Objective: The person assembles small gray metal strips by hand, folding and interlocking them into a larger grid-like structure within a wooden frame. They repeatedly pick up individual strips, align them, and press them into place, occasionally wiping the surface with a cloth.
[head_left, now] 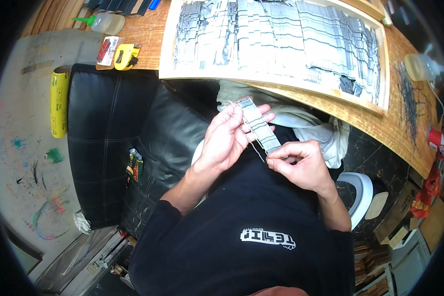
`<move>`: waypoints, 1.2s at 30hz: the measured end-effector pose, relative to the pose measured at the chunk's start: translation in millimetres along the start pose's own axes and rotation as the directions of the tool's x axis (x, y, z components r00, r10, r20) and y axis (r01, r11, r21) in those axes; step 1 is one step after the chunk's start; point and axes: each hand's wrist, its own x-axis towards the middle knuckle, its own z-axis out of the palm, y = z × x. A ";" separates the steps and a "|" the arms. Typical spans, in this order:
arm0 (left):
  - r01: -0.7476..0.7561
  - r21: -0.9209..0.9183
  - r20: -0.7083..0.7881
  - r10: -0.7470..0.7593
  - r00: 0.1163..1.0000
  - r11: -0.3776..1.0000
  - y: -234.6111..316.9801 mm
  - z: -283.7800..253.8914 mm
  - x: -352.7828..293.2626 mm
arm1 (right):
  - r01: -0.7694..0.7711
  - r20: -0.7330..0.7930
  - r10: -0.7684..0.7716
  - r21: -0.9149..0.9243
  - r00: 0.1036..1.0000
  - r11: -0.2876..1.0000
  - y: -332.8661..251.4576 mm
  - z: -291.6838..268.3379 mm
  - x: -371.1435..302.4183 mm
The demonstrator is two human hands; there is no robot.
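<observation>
A narrow, flat grey strip with dark wavy cross lines [259, 124] is held slantwise in front of my chest. My left hand [224, 135] grips its upper end, the thumb on top and the fingers spread behind it. At the lower end, my right hand [301, 163] pinches the strip between thumb and forefinger, the other fingers curled. A thin dark sliver [258, 151] shows beside the strip's lower left edge; whether it is attached, I cannot tell. Beyond my hands lies a light wooden frame [202, 76] filled with rows of similar grey, dark-lined pieces.
The frame sits on a wooden table [150, 29]. A yellow tape measure [127, 56], a green-tipped bottle [106, 22] and another bottle [422, 67] are on it. A black leather sofa [96, 143] with a yellow roll [59, 101] is at left; white cloth [301, 121] hangs below the table.
</observation>
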 end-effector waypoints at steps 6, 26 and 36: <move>0.018 -0.015 0.074 -0.017 0.997 1.000 -5.3 0.5 -0.8 | -0.022 0.121 0.029 -0.063 0.992 0.998 -4.1 -12.8 -2.8; 0.033 -0.122 0.107 -0.020 0.994 0.992 -13.7 -1.7 1.5 | 0.270 0.181 -0.233 -0.216 0.956 0.938 -8.4 -15.3 3.5; 0.197 -0.229 0.366 -0.103 0.925 0.953 -17.0 1.4 1.4 | 0.277 0.179 -0.259 -0.082 0.949 0.957 5.7 -15.8 0.2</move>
